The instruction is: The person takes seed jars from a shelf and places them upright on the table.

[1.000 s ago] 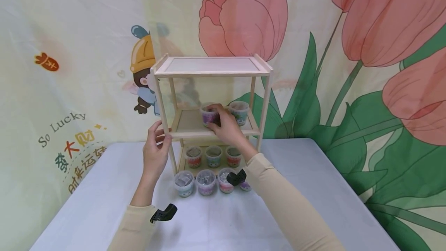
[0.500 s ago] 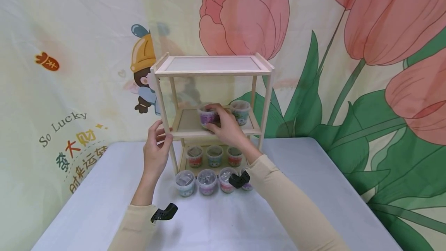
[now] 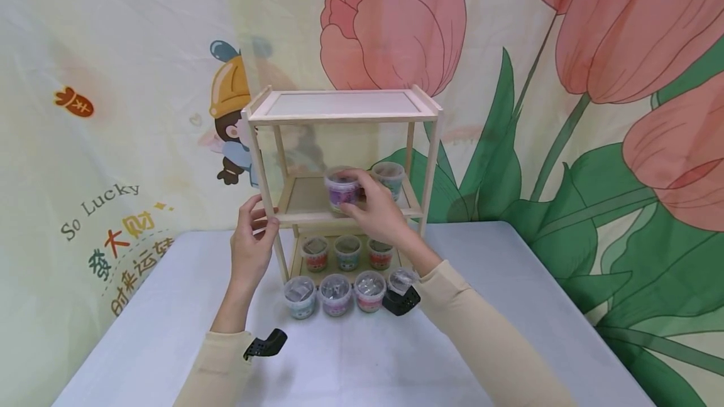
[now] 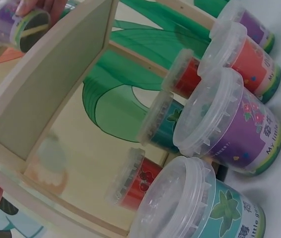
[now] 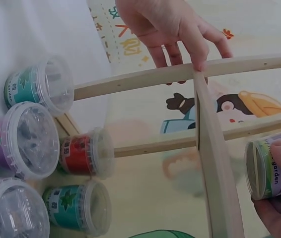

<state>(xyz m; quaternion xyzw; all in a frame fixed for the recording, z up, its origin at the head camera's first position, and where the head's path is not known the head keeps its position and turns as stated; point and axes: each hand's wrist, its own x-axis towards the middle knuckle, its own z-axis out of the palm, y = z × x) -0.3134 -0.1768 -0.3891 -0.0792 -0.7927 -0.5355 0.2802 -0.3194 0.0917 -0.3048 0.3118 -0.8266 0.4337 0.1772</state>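
In the head view my right hand (image 3: 380, 209) grips a small clear-lidded tub with a purple label (image 3: 339, 195) from its right side. It is over the front part of the middle board (image 3: 305, 196) of a pale wooden shelf rack. The tub's base shows in the right wrist view, with a gap between the tub (image 5: 267, 171) and the board. My left hand (image 3: 254, 247) holds the rack's front left post (image 3: 261, 171) at middle-board height; thumb and fingers lie on both sides of it. To the right of the held tub stands a green-blue tub (image 3: 390, 176).
On the bottom board stand several tubs, including a red one (image 3: 315, 254) and a teal one (image 3: 347, 254). A front row on the white table (image 3: 339, 357) includes a teal tub (image 3: 300, 298) and a purple tub (image 3: 336, 296). The top board (image 3: 345, 104) lies above.
My right hand has brought the purple tub slightly right and nearer to me, and my right wrist has shifted right, uncovering more of the front row's rightmost tub. My left hand stays on the post.
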